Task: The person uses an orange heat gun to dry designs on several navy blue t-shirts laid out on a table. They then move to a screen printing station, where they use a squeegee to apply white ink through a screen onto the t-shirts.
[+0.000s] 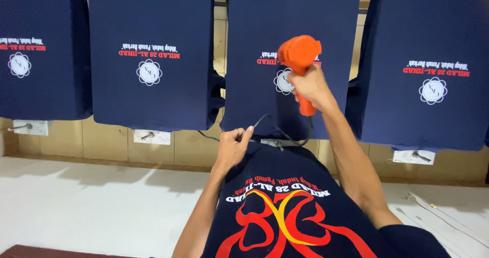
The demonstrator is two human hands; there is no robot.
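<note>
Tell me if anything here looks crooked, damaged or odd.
Nothing stands out. The navy shirts sit flat in a row, the right hand holds the orange heat gun, and the left hand holds its cord.

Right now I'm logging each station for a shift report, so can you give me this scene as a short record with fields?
Right hand: right hand gripping an orange heat gun, aimed at the print on a hanging navy T-shirt
Left hand: left hand pinching the black power cord
Foreground: navy T-shirt with a red and yellow design laid flat
Row: four navy shirts hang side by side
Surface: white table
</note>
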